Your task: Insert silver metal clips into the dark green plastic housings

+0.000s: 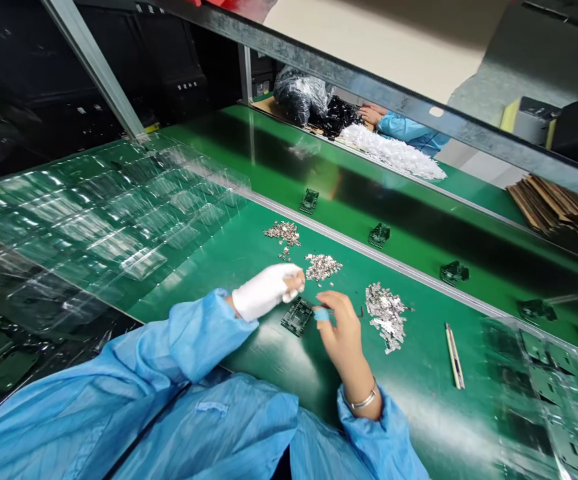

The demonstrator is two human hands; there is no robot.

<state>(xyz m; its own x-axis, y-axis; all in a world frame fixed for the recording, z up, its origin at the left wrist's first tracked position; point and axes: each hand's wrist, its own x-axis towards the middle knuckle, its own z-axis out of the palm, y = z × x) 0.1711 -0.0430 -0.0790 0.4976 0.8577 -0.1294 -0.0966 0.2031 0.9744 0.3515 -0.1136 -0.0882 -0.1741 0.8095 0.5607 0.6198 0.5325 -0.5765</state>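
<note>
My left hand [273, 288], in a white glove with bare fingertips, is raised over the green worktop with its fingers pinched together. Whatever it may hold is too small to name. Below it lies a dark, square part [297, 316] with a detailed moulded surface. My right hand [339, 327] is just right of that part, its thumb and fingers curled together and a blue wrap round one digit. I cannot make out what is between them. A pile of small silvery metal pieces [323, 267] lies just beyond my fingertips.
More metal pieces lie in a far pile [283, 233] and a right-hand pile [387, 315]. A cutter knife [454, 357] rests farther right. Clear plastic trays [133, 207] cover the left. Similar dark parts [379, 235] sit on the green strip beyond the rail. Another person's hand [371, 113] is across.
</note>
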